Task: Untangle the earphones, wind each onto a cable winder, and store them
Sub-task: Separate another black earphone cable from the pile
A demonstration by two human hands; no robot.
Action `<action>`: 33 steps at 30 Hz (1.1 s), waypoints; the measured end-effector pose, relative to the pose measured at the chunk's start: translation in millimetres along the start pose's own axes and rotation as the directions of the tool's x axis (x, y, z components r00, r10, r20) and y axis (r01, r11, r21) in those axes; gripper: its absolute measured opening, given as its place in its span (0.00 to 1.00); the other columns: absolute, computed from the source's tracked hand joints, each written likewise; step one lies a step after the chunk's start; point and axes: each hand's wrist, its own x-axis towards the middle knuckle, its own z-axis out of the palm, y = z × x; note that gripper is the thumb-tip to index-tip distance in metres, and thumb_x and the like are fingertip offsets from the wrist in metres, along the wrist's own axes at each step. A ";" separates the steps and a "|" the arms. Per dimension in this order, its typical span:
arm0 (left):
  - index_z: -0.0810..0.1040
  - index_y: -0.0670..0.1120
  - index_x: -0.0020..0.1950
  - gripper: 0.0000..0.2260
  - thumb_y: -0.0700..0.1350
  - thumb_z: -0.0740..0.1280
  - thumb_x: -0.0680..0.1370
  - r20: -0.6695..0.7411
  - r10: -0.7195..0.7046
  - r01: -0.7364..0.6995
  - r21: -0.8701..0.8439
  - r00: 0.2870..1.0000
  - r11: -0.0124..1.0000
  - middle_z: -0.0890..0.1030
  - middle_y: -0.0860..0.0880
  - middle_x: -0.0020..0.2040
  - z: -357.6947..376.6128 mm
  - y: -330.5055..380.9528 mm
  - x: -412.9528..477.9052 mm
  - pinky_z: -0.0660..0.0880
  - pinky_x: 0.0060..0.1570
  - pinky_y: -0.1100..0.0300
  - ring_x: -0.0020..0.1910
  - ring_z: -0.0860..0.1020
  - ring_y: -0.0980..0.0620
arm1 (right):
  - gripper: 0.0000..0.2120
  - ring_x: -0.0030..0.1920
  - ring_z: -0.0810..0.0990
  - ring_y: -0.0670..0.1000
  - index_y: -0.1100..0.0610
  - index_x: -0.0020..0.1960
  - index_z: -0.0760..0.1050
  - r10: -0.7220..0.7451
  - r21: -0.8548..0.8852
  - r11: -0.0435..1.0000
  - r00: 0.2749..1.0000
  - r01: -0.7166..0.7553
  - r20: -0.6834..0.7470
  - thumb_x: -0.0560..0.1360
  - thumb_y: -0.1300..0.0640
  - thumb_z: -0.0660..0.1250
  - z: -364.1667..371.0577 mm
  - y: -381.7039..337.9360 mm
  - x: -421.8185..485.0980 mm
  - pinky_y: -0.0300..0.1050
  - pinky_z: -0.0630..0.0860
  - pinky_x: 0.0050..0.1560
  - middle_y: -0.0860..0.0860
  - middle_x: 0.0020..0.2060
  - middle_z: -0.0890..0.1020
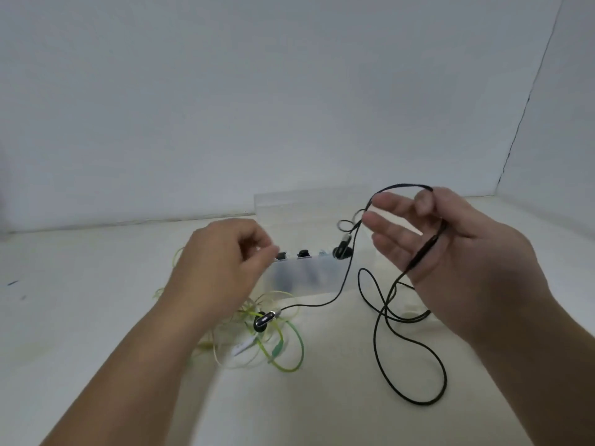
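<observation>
Head view, the only one going. Up over the right half of the counter (pixel 96 317), right hand (pixel 450 252) with fingers spread and loose, not clamped on anything. Just the black earphones (pixel 375 339) draped over the top of it, inline remote (pixel 424 252) lying across the palm. Rest of that cable hanging down into slack loops on the counter, right of middle. One black bud (pixel 342 251) dangling by the clear box (pixel 306 278), mid-counter toward the far edge. The other bud (pixel 263 319) is lying right on the green earphones (pixel 277 350), a messy heap just in front of the box's left end. Above that heap, left hand (pixel 225 252) with fingers curled, too blurry to say whether pinching anything or not.

Looks like the untangling step. Biggest worry imo: lifting the black cable now and dragging that low bud through the green loops, knotting both sets together. Also a small loop up near the dangling bud. Tug hard and could cinch tight. And with such a loose hold, easy to drop the lot onto the heap.
</observation>
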 end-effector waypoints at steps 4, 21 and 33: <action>0.84 0.49 0.40 0.10 0.56 0.75 0.68 0.367 0.115 0.051 -0.413 0.923 0.909 0.78 0.51 0.31 -4.6 17.2 -7.1 0.71 0.34 0.61 0.32 0.74 0.53 | 0.17 0.52 0.85 0.62 0.57 0.35 0.68 0.007 0.007 1.000 1.000 -0.007 0.008 0.82 0.56 0.54 -0.5 -0.6 -0.1 0.47 0.83 0.46 0.59 0.51 0.85; 0.86 0.51 0.39 0.12 0.46 0.68 0.80 0.469 -0.031 0.151 -0.221 0.883 0.963 0.78 0.54 0.29 -12.0 9.8 -6.7 0.67 0.32 0.66 0.29 0.72 0.58 | 0.15 0.45 0.87 0.61 0.59 0.35 0.69 -0.026 -0.093 0.996 0.954 -0.001 -0.297 0.80 0.63 0.58 -11.0 6.6 10.0 0.46 0.82 0.39 0.61 0.48 0.86; 0.86 0.50 0.42 0.10 0.41 0.68 0.80 0.440 -0.081 0.174 -0.177 0.894 0.969 0.73 0.53 0.27 -9.1 0.3 -1.9 0.66 0.31 0.61 0.27 0.68 0.56 | 0.15 0.40 0.86 0.61 0.59 0.37 0.71 -0.029 -0.225 0.974 0.966 -0.031 -0.257 0.81 0.61 0.58 -2.6 11.1 4.7 0.45 0.80 0.34 0.60 0.47 0.86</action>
